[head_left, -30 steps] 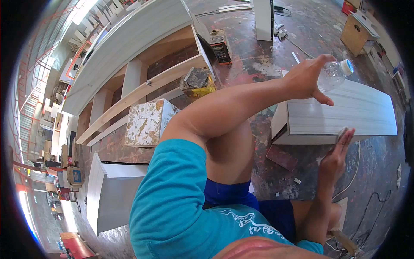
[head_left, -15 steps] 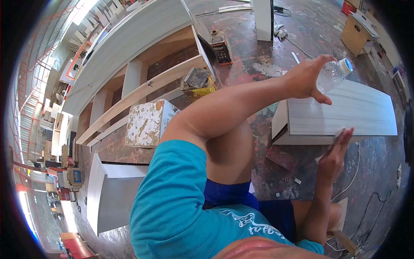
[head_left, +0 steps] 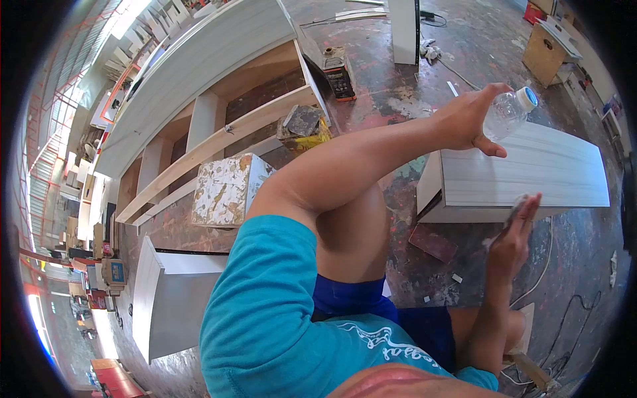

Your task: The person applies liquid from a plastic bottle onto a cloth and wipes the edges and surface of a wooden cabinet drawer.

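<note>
My left hand [head_left: 471, 123] grips a clear plastic bottle [head_left: 507, 118] with a blue-and-white cap, tilted over a pale wood-grain cabinet box [head_left: 531, 166]. Thumb and fingers are wrapped round the bottle's lower part. My right hand [head_left: 514, 247] is beside the near edge of that box, fingers stretched and close together. Against its palm is a small grey-white rag [head_left: 517, 207], mostly hidden by the hand; its exact shape cannot be made out.
A long cabinet frame [head_left: 199, 126] lies at the upper left. Near it are a paint-spattered box [head_left: 222, 189], a metal can [head_left: 339, 78] and a yellow container [head_left: 308, 140]. A white panel piece [head_left: 176, 305] stands at lower left. Cables [head_left: 545, 265] cross the floor.
Both hands and the bottle keep nearly the same pose. The whole view has shifted very slightly, and the rag in the right hand shows a little differently.
</note>
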A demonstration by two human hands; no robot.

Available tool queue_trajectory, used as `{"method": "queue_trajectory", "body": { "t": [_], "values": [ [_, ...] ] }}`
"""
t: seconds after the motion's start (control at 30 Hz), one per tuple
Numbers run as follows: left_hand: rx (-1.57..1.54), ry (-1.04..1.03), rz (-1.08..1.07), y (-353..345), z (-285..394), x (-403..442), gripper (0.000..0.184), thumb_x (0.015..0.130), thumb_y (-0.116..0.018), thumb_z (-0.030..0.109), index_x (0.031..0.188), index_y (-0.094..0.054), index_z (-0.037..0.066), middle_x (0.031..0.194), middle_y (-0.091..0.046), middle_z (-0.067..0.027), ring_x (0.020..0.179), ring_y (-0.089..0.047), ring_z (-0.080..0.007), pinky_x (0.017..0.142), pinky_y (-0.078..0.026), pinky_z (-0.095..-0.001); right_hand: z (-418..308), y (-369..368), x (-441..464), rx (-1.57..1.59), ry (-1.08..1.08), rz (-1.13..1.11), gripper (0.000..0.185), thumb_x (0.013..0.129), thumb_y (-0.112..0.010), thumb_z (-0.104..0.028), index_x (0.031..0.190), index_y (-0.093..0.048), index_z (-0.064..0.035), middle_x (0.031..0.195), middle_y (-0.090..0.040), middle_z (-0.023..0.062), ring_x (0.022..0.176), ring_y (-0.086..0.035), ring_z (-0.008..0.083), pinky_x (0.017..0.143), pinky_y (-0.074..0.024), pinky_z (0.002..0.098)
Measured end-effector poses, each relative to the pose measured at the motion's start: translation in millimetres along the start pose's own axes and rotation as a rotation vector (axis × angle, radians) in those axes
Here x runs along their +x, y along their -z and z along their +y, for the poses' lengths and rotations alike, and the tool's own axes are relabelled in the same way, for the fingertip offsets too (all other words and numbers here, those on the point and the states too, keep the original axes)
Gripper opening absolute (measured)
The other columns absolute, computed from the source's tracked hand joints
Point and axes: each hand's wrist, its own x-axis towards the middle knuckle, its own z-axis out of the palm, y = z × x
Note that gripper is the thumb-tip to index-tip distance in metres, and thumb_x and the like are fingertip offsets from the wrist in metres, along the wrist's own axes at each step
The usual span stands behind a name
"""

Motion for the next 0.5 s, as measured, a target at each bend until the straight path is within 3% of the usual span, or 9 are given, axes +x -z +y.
{"method": "queue_trajectory", "body": {
  "t": [0.07,0.17,0.37,0.47,0.5],
  "values": [
    [0.013,-0.013,0.002,0.0,-1.5,-0.8,0.123,0.063,-0.092,0.058,0.152,-0.028,0.002,0.121,-0.062,-0.0343,0.118,-0.059,-0.0534,0.103,-0.046,-0.0527,17.9,2.2,6.7,-0.055,-0.133,-0.026,0.078,0.091,-0.046,0.009,0.163,-0.018,-0.0034,0.168,-0.023,0.0176,0.137,-0.05,0.0444,0.094,-0.0591,0.0478],
    [0.048,0.003,0.003,1.6,-1.9,-2.9,0.124,0.063,-0.091,0.061,0.151,-0.028,0.001,0.121,-0.063,-0.0335,0.117,-0.059,-0.0532,0.102,-0.047,-0.0521,26.0,1.8,7.5,-0.055,-0.091,0.067,0.078,0.091,-0.046,0.008,0.163,-0.017,-0.0035,0.168,-0.023,0.0183,0.137,-0.049,0.0446,0.094,-0.0588,0.0479],
    [0.037,0.037,0.002,0.7,-7.4,-3.7,0.123,0.064,-0.09,0.063,0.151,-0.029,0.001,0.122,-0.063,-0.0337,0.118,-0.059,-0.0531,0.103,-0.046,-0.0523,-14.9,-4.4,-12.7,0.092,0.041,-0.031,0.077,0.093,-0.048,0.005,0.163,-0.018,-0.0036,0.168,-0.022,0.0201,0.137,-0.049,0.0442,0.093,-0.0588,0.0473],
    [0.054,0.019,0.004,3.0,-3.3,-3.6,0.122,0.064,-0.09,0.062,0.151,-0.03,0.001,0.123,-0.063,-0.0336,0.118,-0.059,-0.0529,0.103,-0.046,-0.0522,3.2,-3.0,-5.8,-0.012,0.051,-0.01,0.076,0.094,-0.048,0.005,0.163,-0.018,-0.0032,0.168,-0.022,0.021,0.138,-0.048,0.0438,0.093,-0.0586,0.0472],
    [0.058,0.022,-0.005,4.9,0.4,-3.4,0.122,0.064,-0.09,0.062,0.151,-0.03,0.001,0.123,-0.063,-0.0333,0.118,-0.059,-0.0528,0.103,-0.046,-0.0522,8.4,0.6,-1.2,-0.004,-0.039,-0.034,0.075,0.094,-0.047,0.005,0.163,-0.018,-0.0031,0.168,-0.022,0.0211,0.138,-0.048,0.0438,0.093,-0.0586,0.0472]
  ]
}}
